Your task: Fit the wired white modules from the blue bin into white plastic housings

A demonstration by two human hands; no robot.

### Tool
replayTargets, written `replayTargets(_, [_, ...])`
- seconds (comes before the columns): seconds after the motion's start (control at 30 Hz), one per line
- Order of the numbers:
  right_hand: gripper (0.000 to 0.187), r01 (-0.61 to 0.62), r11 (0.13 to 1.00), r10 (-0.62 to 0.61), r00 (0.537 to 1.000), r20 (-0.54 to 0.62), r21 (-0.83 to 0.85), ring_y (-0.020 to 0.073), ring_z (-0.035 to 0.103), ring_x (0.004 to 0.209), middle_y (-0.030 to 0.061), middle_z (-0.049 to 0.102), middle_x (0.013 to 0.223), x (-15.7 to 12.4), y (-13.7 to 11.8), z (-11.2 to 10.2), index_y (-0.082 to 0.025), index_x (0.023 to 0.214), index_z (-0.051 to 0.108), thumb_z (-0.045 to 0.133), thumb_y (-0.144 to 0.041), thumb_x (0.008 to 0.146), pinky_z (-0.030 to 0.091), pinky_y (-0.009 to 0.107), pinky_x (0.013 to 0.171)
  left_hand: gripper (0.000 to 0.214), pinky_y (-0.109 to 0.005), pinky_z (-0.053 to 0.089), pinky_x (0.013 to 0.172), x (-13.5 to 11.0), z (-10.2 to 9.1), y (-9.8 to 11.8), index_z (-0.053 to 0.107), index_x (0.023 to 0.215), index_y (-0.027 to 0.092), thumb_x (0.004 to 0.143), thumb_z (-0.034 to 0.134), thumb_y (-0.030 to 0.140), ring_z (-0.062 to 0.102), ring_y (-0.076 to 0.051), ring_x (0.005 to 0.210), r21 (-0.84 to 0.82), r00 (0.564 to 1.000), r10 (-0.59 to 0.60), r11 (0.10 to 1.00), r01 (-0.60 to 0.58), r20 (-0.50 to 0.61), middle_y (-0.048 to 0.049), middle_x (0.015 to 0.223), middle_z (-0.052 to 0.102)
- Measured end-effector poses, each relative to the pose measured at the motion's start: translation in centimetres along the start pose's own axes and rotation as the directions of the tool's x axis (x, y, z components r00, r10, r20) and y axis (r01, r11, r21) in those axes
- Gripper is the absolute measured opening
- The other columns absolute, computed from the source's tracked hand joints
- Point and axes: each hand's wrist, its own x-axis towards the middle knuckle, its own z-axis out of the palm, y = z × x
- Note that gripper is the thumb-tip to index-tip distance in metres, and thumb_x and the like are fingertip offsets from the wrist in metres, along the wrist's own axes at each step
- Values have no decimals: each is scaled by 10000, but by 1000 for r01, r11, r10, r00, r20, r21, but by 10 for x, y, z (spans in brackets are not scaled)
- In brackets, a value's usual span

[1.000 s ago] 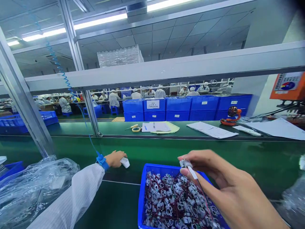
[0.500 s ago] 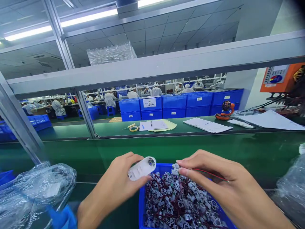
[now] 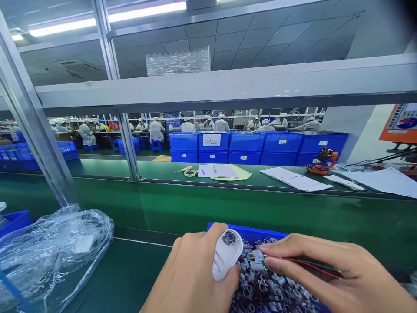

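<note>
The left hand is clenched around a white oval plastic housing, which stands tilted in the palm with its round opening facing up. The right hand pinches a small white moulded part between thumb and forefinger, and thin red and green wires trail from it beneath the hand. The part sits just beside the housing (at this angle, I cannot tell whether they touch). Both are held over a blue plastic tote heaped with similar white parts, tangled in dark red wire.

The housing looks light, smooth and thin-walled, so it may slip and should be held around its body, leaving the opening free. The small part seems stiff but fiddly: take it by its body, not its limp wires, which could snag in the tangle.

A crumpled clear plastic bag lies on the green worktop to the left. Beyond the frame, blue crates are stacked, and co-workers sit at distant benches.
</note>
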Motion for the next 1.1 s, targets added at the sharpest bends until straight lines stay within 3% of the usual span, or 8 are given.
replayTargets(0.17, [214, -25, 986, 24, 1000, -9, -168, 235, 780, 888, -34, 810, 990, 2, 7, 19, -360, 816, 789, 650, -501, 897, 639, 249, 750, 282, -291, 449, 672, 6, 8, 3, 657, 1123, 265, 858, 563, 244, 694, -288, 908, 101, 995, -53, 994, 44, 88, -72, 1037, 734])
replayTargets(0.3, [260, -56, 938, 39, 998, -58, -341, 338, 532, 1345, -37, 678, 1331, 6, 16, 36, -328, 784, 726, 565, -480, 921, 560, 536, 980, 412, -393, 478, 806, 10, 14, 7, 599, 1262, 268, 852, 587, 235, 663, -357, 1059, 140, 980, -100, 987, 76, 174, -92, 1157, 713])
replayTargets(0.43, [296, -111, 922, 97, 994, -55, -370, 368, 437, 1414, 11, 652, 1368, 6, 18, 50, -293, 738, 671, 484, -431, 922, 433, 690, 1043, 428, -472, 480, 852, 12, 22, 5, 571, 1332, 240, 906, 569, 284, 640, -395, 1089, 145, 969, -88, 988, 55, 232, -128, 1191, 696])
replayTargets(0.53, [255, -137, 913, 131, 991, -42, -385, 350, 448, 1409, 24, 685, 1330, 5, 16, 58, -281, 731, 625, 472, -374, 914, 335, 679, 1115, 450, -504, 472, 871, 11, 27, 0, 567, 1371, 211, 927, 533, 280, 627, -414, 1090, 154, 964, -68, 988, 29, 258, -161, 1212, 680])
replayTargets(0.6, [198, -158, 899, 165, 986, -18, -409, 338, 515, 1353, 22, 698, 1309, 5, 14, 60, -276, 747, 599, 485, -318, 903, 363, 639, 1100, 481, -504, 468, 880, 11, 30, -3, 549, 1406, 213, 930, 516, 266, 619, -414, 1091, 155, 964, -41, 988, -1, 264, -160, 1230, 672])
replayTargets(0.77, [174, -326, 793, 405, 913, 45, -515, 298, 695, 982, 25, 751, 1087, 8, 3, 61, -271, 802, 586, 493, -275, 949, 521, 457, 800, 539, -482, 464, 894, 12, 33, -7, 520, 1444, 213, 905, 536, 237, 615, -407, 1109, 130, 966, 21, 990, -57, 259, -146, 1264, 668])
replayTargets(0.93, [194, -401, 695, 524, 850, 40, -597, 268, 704, 882, 12, 753, 966, 11, -11, 60, -252, 766, 555, 534, -193, 950, 456, 354, 716, 517, -442, 483, 825, 14, 35, -6, 566, 1379, 254, 864, 552, 205, 636, -388, 1081, 84, 964, 53, 993, -78, 261, -105, 1223, 692])
replayTargets(1.1, [206, -396, 672, 512, 859, 6, -626, 268, 703, 831, 8, 746, 870, 9, -13, 59, -247, 766, 570, 544, -195, 963, 346, 306, 597, 635, -458, 482, 894, 15, 38, -5, 460, 1505, 247, 876, 532, 194, 601, -387, 1174, 99, 956, 62, 991, -93, 286, -119, 1310, 654])
